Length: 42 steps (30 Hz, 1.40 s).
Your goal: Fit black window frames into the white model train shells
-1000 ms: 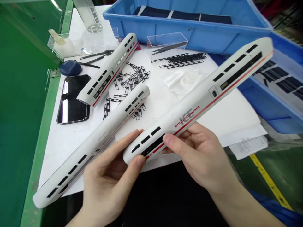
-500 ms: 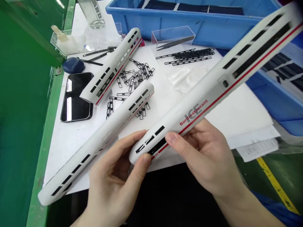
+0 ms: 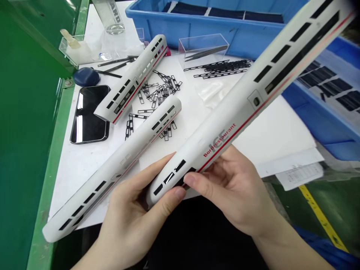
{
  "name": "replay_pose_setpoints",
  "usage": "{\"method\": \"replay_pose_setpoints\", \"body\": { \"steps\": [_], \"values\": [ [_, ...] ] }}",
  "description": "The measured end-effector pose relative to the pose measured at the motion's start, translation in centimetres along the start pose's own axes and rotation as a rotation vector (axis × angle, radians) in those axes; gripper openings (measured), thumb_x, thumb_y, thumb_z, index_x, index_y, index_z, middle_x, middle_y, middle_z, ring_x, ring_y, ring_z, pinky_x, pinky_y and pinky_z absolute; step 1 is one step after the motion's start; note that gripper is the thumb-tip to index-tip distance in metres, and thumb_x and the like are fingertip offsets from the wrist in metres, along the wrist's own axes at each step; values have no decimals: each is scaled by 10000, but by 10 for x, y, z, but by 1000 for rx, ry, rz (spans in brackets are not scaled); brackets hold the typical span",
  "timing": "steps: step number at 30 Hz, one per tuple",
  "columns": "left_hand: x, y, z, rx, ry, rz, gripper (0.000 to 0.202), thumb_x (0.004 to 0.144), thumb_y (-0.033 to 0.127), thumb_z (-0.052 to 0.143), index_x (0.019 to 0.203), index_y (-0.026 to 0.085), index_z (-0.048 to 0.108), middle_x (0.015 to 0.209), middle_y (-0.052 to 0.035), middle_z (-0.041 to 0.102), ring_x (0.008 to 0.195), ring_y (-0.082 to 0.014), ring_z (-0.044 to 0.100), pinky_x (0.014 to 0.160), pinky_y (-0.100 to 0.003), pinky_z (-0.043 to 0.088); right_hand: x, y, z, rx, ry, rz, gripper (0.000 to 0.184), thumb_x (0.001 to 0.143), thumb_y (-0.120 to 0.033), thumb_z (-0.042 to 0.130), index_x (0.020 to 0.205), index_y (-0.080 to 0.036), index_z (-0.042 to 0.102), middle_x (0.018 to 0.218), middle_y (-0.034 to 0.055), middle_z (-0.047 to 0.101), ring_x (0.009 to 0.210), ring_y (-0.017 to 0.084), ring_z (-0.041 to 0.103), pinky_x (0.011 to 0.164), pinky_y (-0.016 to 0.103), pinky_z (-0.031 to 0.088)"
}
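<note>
A white model train carriage shell (image 3: 247, 101), marked with a red stripe, black windows and the word "Bordrestaurant", is held in the air above a white paper sheet (image 3: 275, 138). Its far end runs out of view at the top right. The left hand (image 3: 132, 213) pinches the near end between thumb and fingers, and the right hand (image 3: 230, 191) cradles it from below, with its thumb pressed at the window edge. Both hands are closed on the shell.

Because the grip sits at one end, the long overhang could tip the shell and let it slip. Thumb pressure at the window could also mark or crack the thin shell.

Just left of the held shell, a second carriage shell (image 3: 112, 165) lies beside the left hand, and a nudge could roll it. Beyond that are a third shell (image 3: 131, 78) and a loose pile of black window frames (image 3: 160, 90), which a bump could scatter. Past the held shell stands a clear acrylic box (image 3: 204, 50) holding tweezers (image 3: 206, 53). A blue plastic tray (image 3: 197, 28) lies behind it, with another tray section (image 3: 315, 108) under the overhang, in its path.
</note>
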State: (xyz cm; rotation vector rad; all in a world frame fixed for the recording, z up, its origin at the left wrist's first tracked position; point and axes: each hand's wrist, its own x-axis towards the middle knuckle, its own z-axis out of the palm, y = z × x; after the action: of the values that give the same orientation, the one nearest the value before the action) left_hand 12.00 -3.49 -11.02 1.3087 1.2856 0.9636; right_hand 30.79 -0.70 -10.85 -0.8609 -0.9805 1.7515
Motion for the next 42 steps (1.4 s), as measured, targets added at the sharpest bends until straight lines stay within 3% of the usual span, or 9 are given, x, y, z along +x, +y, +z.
{"method": "replay_pose_setpoints", "body": {
  "steps": [6, 9, 13, 18, 25, 28, 33, 38, 42],
  "values": [
    [-1, 2, 4, -6, 96, -20, 444, 886, 274, 858, 1235, 533, 768, 1215, 196, 818, 1150, -123, 776, 1036, -137, 578, 2, -1, 5, -8, 60, 62, 248, 923, -127, 796, 1103, -267, 700, 1037, -10, 815, 996, 160, 804, 880, 232, 681],
    [0, 1, 5, -12, 142, -21, 446, 870, 260, 873, 1216, 523, 778, 1225, 198, 814, 1122, -114, 784, 1007, -120, 584, 8, -5, 5, 15, 30, 62, 246, 921, -125, 798, 1102, -257, 697, 997, -14, 816, 978, 158, 807, 864, 228, 680],
    [3, 0, 0, -43, 39, -33, 480, 932, 257, 810, 1350, 474, 718, 1409, 125, 744, 1285, -168, 720, 1058, -174, 576, 13, -10, 1, -14, 15, 31, 329, 857, -78, 847, 1109, -227, 698, 978, -12, 796, 993, 157, 795, 885, 220, 665],
    [7, 1, -8, -175, -82, -7, 468, 1003, 203, 712, 1423, 408, 680, 1507, 62, 679, 1360, -199, 670, 1108, -223, 554, 13, -7, 4, -34, 60, -29, 228, 935, -118, 775, 1106, -226, 670, 1077, 15, 781, 1060, 174, 777, 930, 272, 666],
    [1, -2, -8, -189, -90, -12, 503, 1005, 178, 710, 1461, 379, 645, 1558, 48, 634, 1411, -203, 625, 1142, -229, 542, 10, -1, 14, 45, 46, 37, 500, 804, -13, 858, 1121, -304, 604, 1023, -48, 763, 970, 184, 795, 856, 305, 694],
    [0, -3, -7, -172, -72, -4, 495, 1006, 174, 711, 1451, 380, 647, 1562, 61, 630, 1458, -195, 573, 1154, -213, 528, 11, 0, 16, 43, 69, 34, 481, 798, -14, 866, 1074, -296, 590, 1011, -47, 769, 975, 181, 795, 892, 308, 686],
    [5, -4, -9, -224, -75, 28, 489, 1010, 174, 704, 1475, 304, 625, 1594, 6, 601, 1497, -231, 521, 1185, -267, 518, 17, 2, 12, -25, 34, -2, 384, 862, -85, 836, 1085, -273, 585, 1038, -33, 757, 961, 144, 785, 881, 253, 673],
    [0, -4, -12, -302, -186, 50, 588, 993, 109, 689, 1534, 303, 564, 1676, -18, 494, 1567, -275, 395, 1248, -356, 463, 12, -1, 8, -18, -64, 39, 641, 791, -58, 868, 1260, -325, 522, 1102, -29, 728, 1033, 187, 769, 918, 331, 681],
    [-7, 0, -8, -273, -260, 109, 692, 984, 55, 653, 1594, 337, 487, 1711, -10, 441, 1596, -269, 343, 1290, -392, 389, -1, -4, 10, -21, -36, -5, 706, 774, -55, 885, 1294, -356, 514, 1055, -48, 725, 963, 186, 768, 855, 349, 698]
  ]
}}
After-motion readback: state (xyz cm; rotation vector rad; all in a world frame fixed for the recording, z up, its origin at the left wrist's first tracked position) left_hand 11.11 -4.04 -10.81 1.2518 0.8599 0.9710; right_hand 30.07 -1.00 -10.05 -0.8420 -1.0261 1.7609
